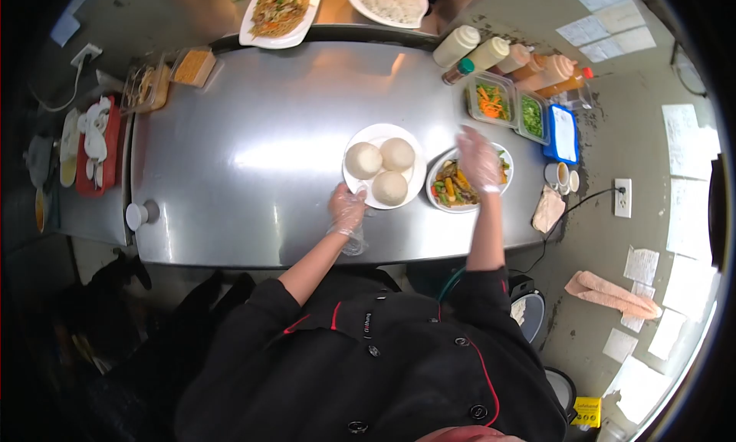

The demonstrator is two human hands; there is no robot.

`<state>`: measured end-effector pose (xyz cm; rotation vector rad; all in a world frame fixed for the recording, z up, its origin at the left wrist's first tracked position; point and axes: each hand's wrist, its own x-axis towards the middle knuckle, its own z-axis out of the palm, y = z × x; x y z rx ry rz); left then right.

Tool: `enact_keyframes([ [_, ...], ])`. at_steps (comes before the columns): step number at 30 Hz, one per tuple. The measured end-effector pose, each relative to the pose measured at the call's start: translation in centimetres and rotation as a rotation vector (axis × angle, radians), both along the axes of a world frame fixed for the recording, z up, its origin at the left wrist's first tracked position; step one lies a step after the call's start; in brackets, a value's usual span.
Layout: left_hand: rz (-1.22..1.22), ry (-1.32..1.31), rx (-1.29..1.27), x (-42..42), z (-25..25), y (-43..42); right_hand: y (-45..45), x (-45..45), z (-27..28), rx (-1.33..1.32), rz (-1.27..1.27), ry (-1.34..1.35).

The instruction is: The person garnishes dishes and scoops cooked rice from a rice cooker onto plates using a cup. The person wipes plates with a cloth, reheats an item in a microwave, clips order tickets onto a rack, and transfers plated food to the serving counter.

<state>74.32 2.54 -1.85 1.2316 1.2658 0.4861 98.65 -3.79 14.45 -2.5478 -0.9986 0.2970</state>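
Observation:
A round white plate [385,130] holds three white domed mounds, which look like rice [389,188]. My left hand [347,210], in a clear plastic glove, is at the lower left rim of this plate, its fingers closed on the edge. To the right, an oval white dish [512,168] holds a stir-fry with yellow and green pieces [452,186]. Over the right part of that dish is my right hand [478,160], also gloved and slightly blurred. It hides some of the food, and whether its fingers hold anything is unclear.
Squeeze bottles [457,46] stand at the back right, near tubs of shredded carrot [491,101] and chopped greens [531,115]. Noodles [282,9] and a white oval dish [389,2] sit on the back shelf. A red tray [113,157] lies far left; a white cup [137,216] is nearer.

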Motion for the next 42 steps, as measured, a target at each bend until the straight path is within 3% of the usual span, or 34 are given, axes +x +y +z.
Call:
enact_keyframes([
  [2, 0.007, -0.03, -0.077, 0.5, 1.5, 0.4, -5.0, 1.6, 5.5, 0.017, -0.095, -0.106],
  [3, 0.011, -0.056, -0.08, 0.7, 1.2, 0.6, -8.6, 2.9, 7.2, 0.118, -0.046, -0.287],
  [7, -0.028, -0.082, -0.014, 0.8, -4.5, 1.3, -21.1, 1.6, 20.4, 0.176, -0.196, -0.798],
  [9, -0.027, -0.141, 0.01, 0.6, -7.8, 1.9, -31.4, 1.5, 23.1, 0.521, -0.399, -0.833],
  [11, -0.042, -0.259, -0.241, 0.2, -3.9, 3.0, -37.8, -3.5, 27.9, 0.07, -0.567, -1.333],
  [13, 0.154, -0.274, -0.185, 0.3, -4.3, 3.3, -43.6, -9.4, 32.7, -0.366, -0.842, -1.662],
  [16, 0.189, -0.355, -0.241, -1.0, -3.2, 5.2, -53.3, -17.9, 40.9, -0.891, -0.939, -2.164],
  [18, 0.28, -0.393, -0.257, -1.5, -3.9, 6.5, -65.0, -23.0, 43.3, -1.041, -1.481, -1.972],
  [20, 0.362, -0.366, -0.249, -0.7, -4.2, 7.2, -70.1, -26.9, 41.3, -0.754, -1.86, -1.394],
  [22, 0.434, -0.266, -0.212, -0.7, -3.1, 7.2, -80.9, -29.4, 34.9, -0.649, -1.679, -1.086],
  [23, 0.037, 0.167, 0.131, -0.9, -2.4, 7.0, -85.1, -29.1, 29.7, -0.605, -1.442, -1.024],
  [24, -0.359, 0.595, 0.465, -1.0, -1.4, 6.9, -91.3, -29.6, 22.5, -1.61, -1.088, -0.855],
  [25, -0.561, 0.836, 0.621, -1.1, -3.1, 7.9, -96.7, -29.9, 15.7, -2.447, -0.316, -0.956],
  [26, -0.745, 1.067, 0.807, -1.3, -5.0, 9.0, -94.5, -29.4, 14.4, -1.727, -0.96, -0.91],
  [27, -0.718, 1.119, 0.828, -1.6, -8.5, 11.2, -93.5, -29.3, 12.7, -0.873, -1.276, -1.032],
  [29, -0.708, 1.192, 0.851, -1.3, -7.3, 10.6, -88.0, -25.4, 9.1, 0.836, -1.502, -0.499],
  [30, -0.712, 1.201, 0.854, -1.2, -7.3, 10.7, -81.5, -22.9, 11.0, 0.806, -1.41, -0.624],
  [32, -0.74, 1.21, 0.865, -0.8, -7.3, 10.6, -68.6, -20.0, 15.3, 0.443, -1.072, -0.84],
  [35, -0.764, 1.214, 0.845, -0.6, -7.2, 10.6, -61.2, -15.5, 17.2, 0.163, -0.589, -0.778],
  [36, -0.761, 1.218, 0.828, -0.6, -7.0, 10.5, -58.2, -13.8, 17.0, 0.155, -0.545, -0.714],
  [38, -0.79, 1.252, 0.701, -0.3, -4.7, 9.7, -55.3, -9.9, 13.8, -0.022, -0.364, -0.649],
  [42, -0.738, 1.154, 0.782, -0.7, -2.9, 8.6, -50.2, -4.8, 1.9, -0.364, -0.108, -0.489],
])
